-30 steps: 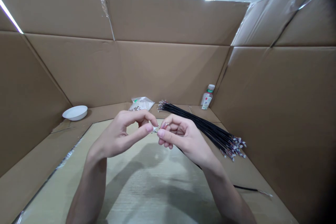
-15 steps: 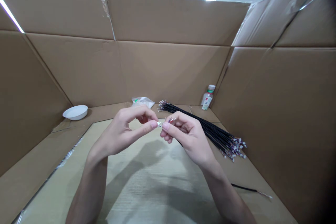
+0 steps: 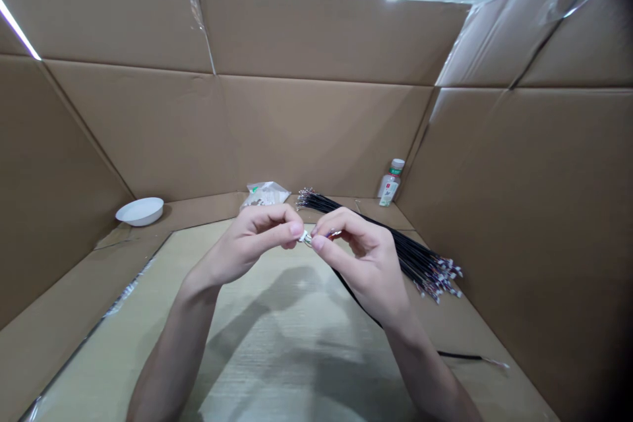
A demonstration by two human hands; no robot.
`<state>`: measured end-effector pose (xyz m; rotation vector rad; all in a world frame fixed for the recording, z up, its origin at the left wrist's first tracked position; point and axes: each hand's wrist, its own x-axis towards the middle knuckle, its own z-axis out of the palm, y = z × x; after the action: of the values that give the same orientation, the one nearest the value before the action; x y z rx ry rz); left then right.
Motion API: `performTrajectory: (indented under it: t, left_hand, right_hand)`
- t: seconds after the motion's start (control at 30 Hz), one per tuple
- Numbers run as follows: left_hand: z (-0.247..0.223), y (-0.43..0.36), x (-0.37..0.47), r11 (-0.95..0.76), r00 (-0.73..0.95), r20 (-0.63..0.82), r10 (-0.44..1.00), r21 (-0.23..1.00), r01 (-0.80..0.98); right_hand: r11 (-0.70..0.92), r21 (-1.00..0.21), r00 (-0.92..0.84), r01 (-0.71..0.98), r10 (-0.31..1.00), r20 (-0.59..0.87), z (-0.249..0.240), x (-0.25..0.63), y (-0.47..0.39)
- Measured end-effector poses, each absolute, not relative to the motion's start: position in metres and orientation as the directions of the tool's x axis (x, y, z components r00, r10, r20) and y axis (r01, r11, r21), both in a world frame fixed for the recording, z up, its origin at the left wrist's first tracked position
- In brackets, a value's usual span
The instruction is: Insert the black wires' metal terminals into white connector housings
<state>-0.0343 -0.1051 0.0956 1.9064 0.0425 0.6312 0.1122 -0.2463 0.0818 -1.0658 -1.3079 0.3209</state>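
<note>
Between thumb and fingers, my left hand (image 3: pixel 260 237) pinches a small white connector (image 3: pixel 304 237). My right hand (image 3: pixel 363 254), closed just beside it, grips the thin coloured wires (image 3: pixel 332 235) at the end of a black cable (image 3: pixel 359 303). The fingertips of both hands are a short gap apart, above the middle of the table. From under my right hand the cable runs down behind the right forearm. Its other end (image 3: pixel 465 357), with bare thin wires, shows to the right of that arm. Fingers hide part of the connector and wires.
A bundle of black cables (image 3: pixel 413 244) with white connectors lies at the right. At the back stand a white bowl (image 3: pixel 141 212), a clear plastic bag (image 3: pixel 267 194) and a bottle (image 3: pixel 390 183). Cardboard walls (image 3: pixel 321 138) surround the table (image 3: pixel 247 356).
My left hand has moved slightly right, and the white connector shows more clearly between the hands. My right hand has shifted a little right, with more of the cable visible below it.
</note>
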Motion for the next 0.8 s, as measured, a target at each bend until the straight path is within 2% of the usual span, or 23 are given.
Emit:
performTrajectory:
  t: [0.43,0.8]
  left_hand:
    - [0.0909,-0.1043,-0.0284,-0.372,0.865,0.422,0.269,0.875,-0.311]
    - [0.0931,-0.1078,-0.0339,-0.474,0.857,0.409,0.313,0.849,-0.232]
  right_hand:
    - [0.508,-0.766,0.326,0.395,0.702,0.634,0.0841,0.1097,-0.2511]
    - [0.46,-0.664,0.281,0.589,0.654,0.702,0.0836,0.1097,-0.2544]
